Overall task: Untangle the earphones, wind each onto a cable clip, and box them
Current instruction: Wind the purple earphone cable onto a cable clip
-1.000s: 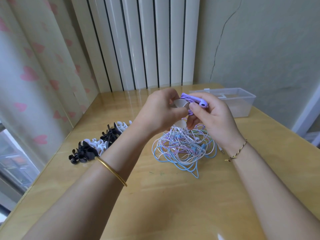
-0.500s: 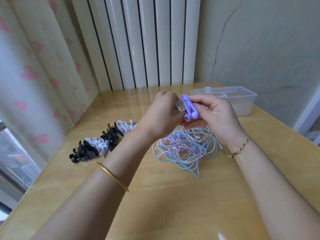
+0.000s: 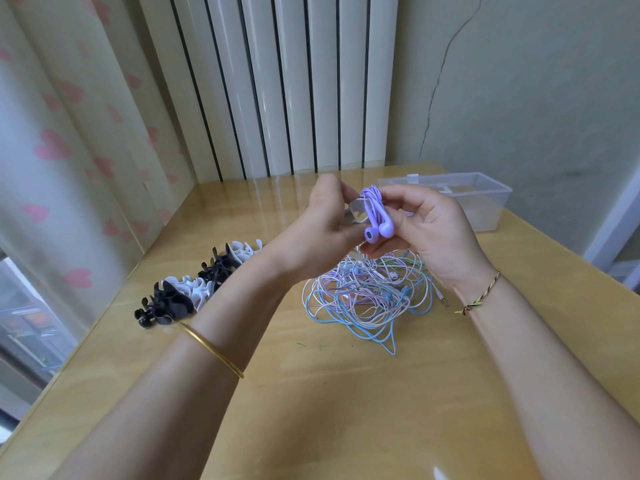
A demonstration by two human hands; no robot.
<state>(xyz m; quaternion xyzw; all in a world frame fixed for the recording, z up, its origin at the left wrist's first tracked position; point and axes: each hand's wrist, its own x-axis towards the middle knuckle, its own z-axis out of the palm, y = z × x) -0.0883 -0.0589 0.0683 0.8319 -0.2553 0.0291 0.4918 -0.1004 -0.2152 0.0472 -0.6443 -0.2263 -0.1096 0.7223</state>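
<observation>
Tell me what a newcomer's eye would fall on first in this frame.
First come the purple earphones, coiled at a white clip and held up mid-frame: the left hand grips the clip and the right hand pinches the earphones. Below them a pastel tangle of cables lies on the table. A row of black and white clips sits to its left, and a clear box stands at the far right.

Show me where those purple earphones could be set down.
The table is bare from the earphone tangle to its near edge, and behind the clip row toward the radiator. Crowded: the tangle, the clips, the clear box's corner.
</observation>
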